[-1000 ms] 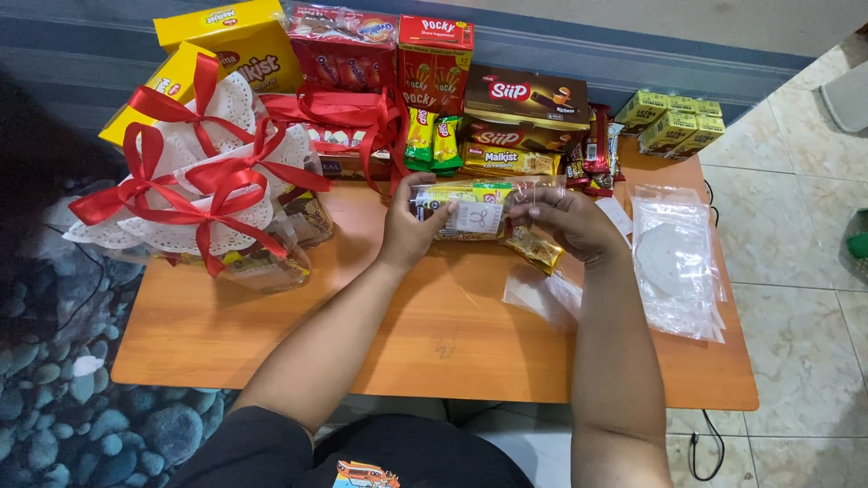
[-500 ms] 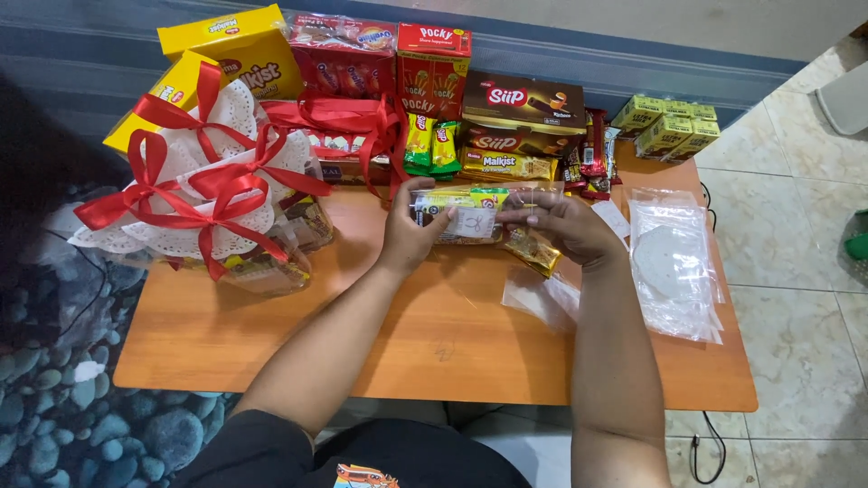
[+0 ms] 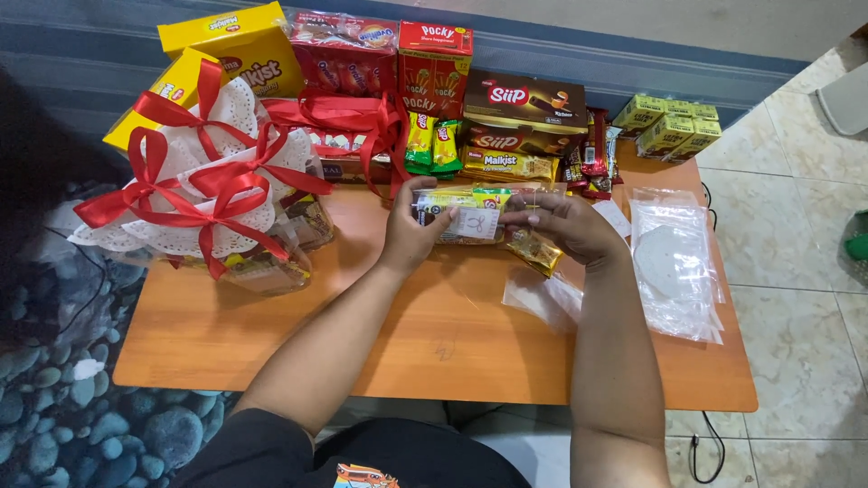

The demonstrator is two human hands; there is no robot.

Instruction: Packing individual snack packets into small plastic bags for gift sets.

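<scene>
Both hands grasp a clear bag of snacks (image 3: 475, 217) over the orange table (image 3: 434, 334): the left hand (image 3: 411, 237) clasps its left end and the right hand (image 3: 570, 226) pinches its right end. The bag sits just in front of the brown boxes (image 3: 523, 122), with a gold wrapped snack (image 3: 535, 251) beneath the right hand. Ribbon-tied parcels (image 3: 203, 212) lie well left of the bag, and flat clear bags (image 3: 674, 267) lie right of it.

One cam only, head-worn, looking steeply down and fwd over the desk (image 3: 434, 343) from close, arms' reach. Wall edge at top, tiled floor (image 3: 796, 271) at right, pebble rug (image 3: 54, 425) at left. No 2nd view.
</scene>
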